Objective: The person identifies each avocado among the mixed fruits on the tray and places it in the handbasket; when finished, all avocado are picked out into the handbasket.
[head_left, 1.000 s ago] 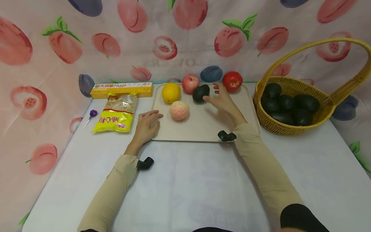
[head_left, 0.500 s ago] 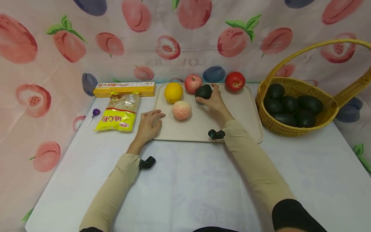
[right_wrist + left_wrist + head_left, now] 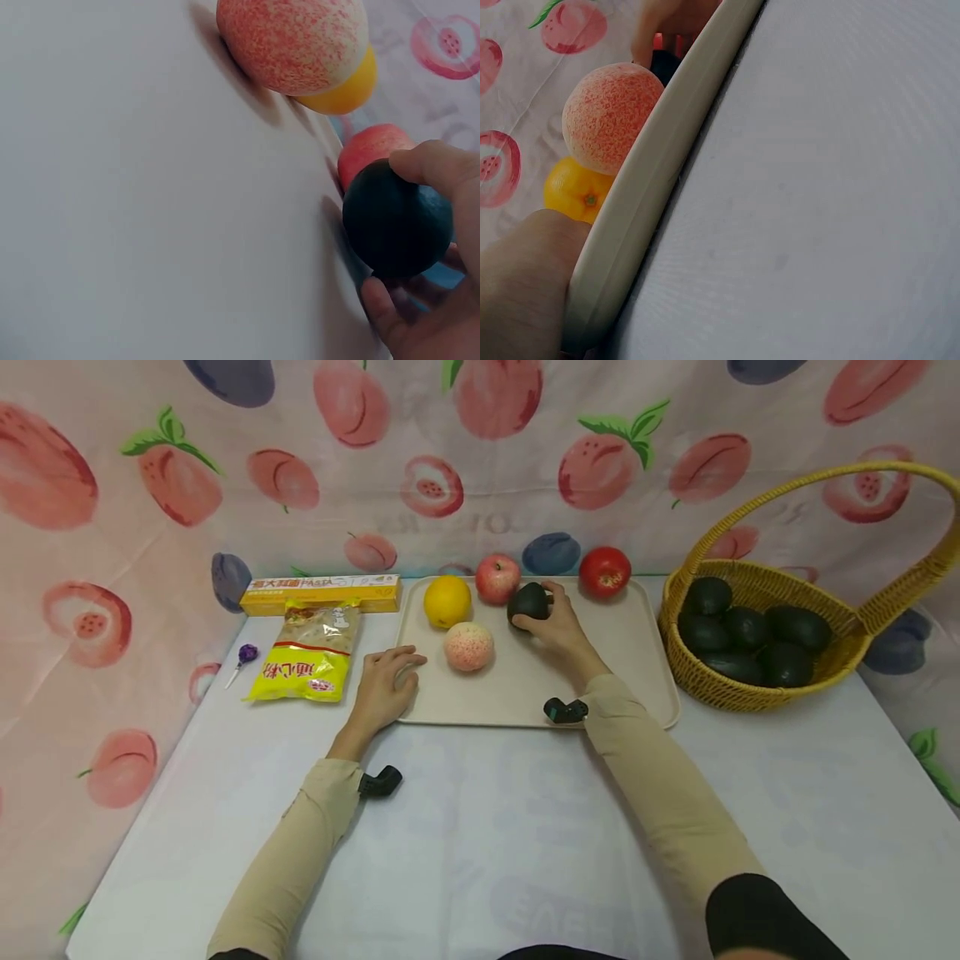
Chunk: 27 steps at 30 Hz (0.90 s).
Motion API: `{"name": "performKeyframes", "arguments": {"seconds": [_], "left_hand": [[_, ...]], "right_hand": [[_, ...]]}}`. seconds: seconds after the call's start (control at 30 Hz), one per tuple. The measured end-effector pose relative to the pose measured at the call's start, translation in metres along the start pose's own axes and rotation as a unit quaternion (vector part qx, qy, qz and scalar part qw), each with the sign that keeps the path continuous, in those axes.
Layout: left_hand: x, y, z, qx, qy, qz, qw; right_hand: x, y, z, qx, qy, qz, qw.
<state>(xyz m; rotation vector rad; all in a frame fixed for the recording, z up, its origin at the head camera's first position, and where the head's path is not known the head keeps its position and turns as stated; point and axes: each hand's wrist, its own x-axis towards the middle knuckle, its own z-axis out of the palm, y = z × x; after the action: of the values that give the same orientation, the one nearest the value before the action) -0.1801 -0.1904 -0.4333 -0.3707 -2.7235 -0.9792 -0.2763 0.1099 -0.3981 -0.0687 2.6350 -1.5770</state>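
My right hand (image 3: 561,625) grips a dark green avocado (image 3: 528,602) at the back of the beige tray (image 3: 510,700). In the right wrist view the thumb lies on one side of the avocado (image 3: 397,217) and the fingers curl round the other. Close beside it are a pink apple (image 3: 497,579) and, further right, a red tomato (image 3: 604,572). My left hand (image 3: 382,687) rests at the tray's left edge with relaxed fingers, holding nothing. Nearest to it on the tray sit a speckled peach (image 3: 468,647) and a yellow orange (image 3: 447,602).
A yellow wicker basket (image 3: 738,692) holding several avocados (image 3: 798,625) stands right of the tray. On the left lie a pasta box (image 3: 322,595), a yellow food bag (image 3: 303,664) and a purple lollipop (image 3: 247,653). A fruit-print cloth (image 3: 337,477) hangs behind.
My right hand has moved left to the avocado, and its fingers have closed round it. The avocado now looks more upright. The left hand has stayed at the tray edge.
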Motion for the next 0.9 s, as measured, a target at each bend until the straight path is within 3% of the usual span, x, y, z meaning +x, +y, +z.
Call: {"name": "performKeyframes", "arguments": {"seconds": [0.37, 0.73, 0.9], "left_hand": [[0.001, -0.005, -0.001, -0.003, 0.002, 0.0, 1.0], [0.0, -0.005, 0.002, -0.007, 0.001, -0.003, 1.0], [0.001, -0.005, 0.001, -0.008, 0.003, -0.001, 1.0]], "right_hand": [[-0.015, 0.006, -0.016, 0.028, -0.025, -0.031, 0.9988], [-0.034, 0.007, -0.031, 0.068, -0.055, -0.025, 0.9958], [-0.058, -0.007, -0.043, 0.086, -0.095, -0.03, 0.9914]]}}
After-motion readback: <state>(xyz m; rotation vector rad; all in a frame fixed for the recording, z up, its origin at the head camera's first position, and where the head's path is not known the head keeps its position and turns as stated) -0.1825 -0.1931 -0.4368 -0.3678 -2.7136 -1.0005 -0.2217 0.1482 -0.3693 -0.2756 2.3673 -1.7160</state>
